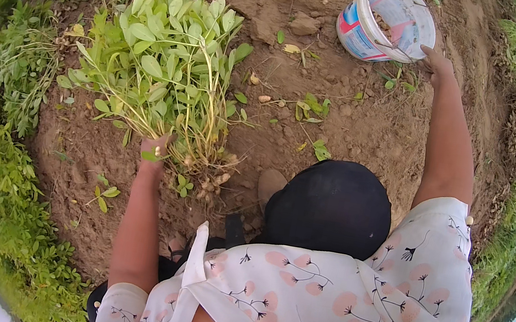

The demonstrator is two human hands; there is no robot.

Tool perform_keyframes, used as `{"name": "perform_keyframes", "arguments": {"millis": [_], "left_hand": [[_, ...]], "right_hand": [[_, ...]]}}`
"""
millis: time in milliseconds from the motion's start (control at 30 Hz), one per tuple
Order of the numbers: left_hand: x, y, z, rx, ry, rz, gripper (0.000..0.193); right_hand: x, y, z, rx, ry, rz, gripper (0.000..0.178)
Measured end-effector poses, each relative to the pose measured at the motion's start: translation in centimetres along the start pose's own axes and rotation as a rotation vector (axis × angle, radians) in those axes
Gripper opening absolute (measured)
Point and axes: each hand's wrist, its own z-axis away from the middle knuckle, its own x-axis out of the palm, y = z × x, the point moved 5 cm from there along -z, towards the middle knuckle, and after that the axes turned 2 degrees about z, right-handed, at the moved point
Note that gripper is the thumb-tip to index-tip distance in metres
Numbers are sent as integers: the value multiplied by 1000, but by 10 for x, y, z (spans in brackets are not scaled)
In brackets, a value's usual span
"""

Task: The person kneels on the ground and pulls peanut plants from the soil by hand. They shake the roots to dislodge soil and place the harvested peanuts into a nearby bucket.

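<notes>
My left hand (156, 145) is closed round the lower stems of a bunch of peanut plants (164, 68), and some of its fingers are hidden by them. The leafy tops point away from me. At the near end, roots with several peanut pods (212, 184) hang close to the soil. Out at the far right, my right hand (435, 62) grips the rim of a white plastic bucket (354, 26) with blue and red print. The bucket tilts toward the right, and small brownish things, apparently peanuts, lie in the bottom.
Brown, clumpy soil (278, 123) spreads between my hands, with loose leaves and a few stray pods on it. Uprooted plants (25, 51) lie at the left, beside a green crop. Grass (515, 227) borders the right side. My dark-clothed knee (333, 205) is in front.
</notes>
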Motion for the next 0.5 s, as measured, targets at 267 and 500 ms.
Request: {"name": "perform_keyframes", "arguments": {"millis": [267,500], "left_hand": [[-21,-42,-46,266,-62,71,57],[-11,-15,-18,62,-67,15,67]], "right_hand": [[24,-16,80,-255,492,73,58],[192,70,267,-637,-494,357,66]]}}
